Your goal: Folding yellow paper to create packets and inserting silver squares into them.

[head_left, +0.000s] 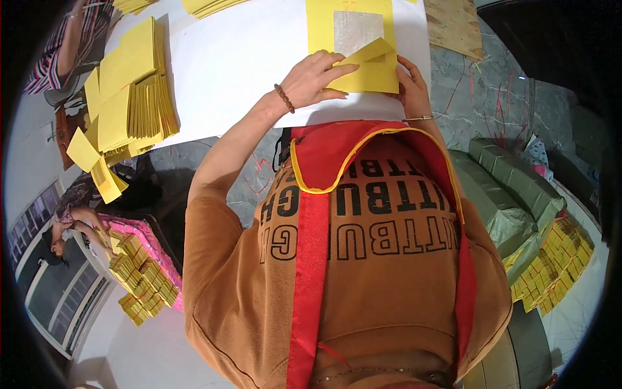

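A yellow paper sheet with a silver-grey rectangle on it lies at the far edge of my reach on the white table. Its near part is folded up into a slanting flap. My left hand grips the flap's left side, fingers over the paper and thumb lower down. At the sheet's right edge, my right hand curls its fingers against the paper; part of that hand is hidden behind it. A beaded bracelet is on my left wrist, a thin bangle on my right.
Stacks of folded yellow paper stand at the white table's left side, some hanging over its edge. Another person handles bundled yellow stacks at lower left. Green wrapped packages and more yellow bundles lie right.
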The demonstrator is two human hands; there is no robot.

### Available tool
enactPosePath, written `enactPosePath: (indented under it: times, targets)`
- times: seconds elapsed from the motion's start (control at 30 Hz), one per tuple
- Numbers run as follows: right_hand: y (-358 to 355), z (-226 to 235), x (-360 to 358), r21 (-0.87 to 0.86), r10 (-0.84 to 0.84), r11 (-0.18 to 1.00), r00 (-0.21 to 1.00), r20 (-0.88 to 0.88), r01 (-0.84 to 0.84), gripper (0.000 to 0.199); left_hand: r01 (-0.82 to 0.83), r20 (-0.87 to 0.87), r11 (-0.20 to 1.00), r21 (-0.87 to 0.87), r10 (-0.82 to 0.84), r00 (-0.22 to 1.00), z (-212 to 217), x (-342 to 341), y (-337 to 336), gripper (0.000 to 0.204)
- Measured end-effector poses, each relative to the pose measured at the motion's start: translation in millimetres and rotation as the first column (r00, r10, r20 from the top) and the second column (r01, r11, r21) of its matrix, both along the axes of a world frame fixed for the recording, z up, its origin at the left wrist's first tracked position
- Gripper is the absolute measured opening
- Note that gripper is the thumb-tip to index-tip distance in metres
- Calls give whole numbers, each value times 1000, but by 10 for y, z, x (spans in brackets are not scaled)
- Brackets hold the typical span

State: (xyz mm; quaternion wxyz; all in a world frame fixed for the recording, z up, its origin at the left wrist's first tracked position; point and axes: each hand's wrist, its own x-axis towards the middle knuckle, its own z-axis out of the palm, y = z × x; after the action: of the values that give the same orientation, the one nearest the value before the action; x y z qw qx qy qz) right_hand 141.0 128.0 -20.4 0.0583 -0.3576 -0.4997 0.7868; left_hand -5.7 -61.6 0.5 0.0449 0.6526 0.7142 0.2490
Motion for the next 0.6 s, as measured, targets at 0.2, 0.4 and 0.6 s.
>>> enactPosePath:
  times: [0.2, 0.4, 0.6]
  targets:
    - [-7, 52, 1, 0, -7, 1000, 1000, 23, 7, 35, 36, 151, 999, 3, -36, 988, 38, -60, -24, 60]
    - [-23, 86, -12, -10, -18, 1000, 1000, 21, 18, 35, 6, 223, 996, -87, 13, 975, 39, -68, -53, 48]
    - [-2, 98, -13, -33, 1, 999, 999, 35, 0, 36, -162, 411, 985, -51, 169, 896, 81, -31, -57, 31]
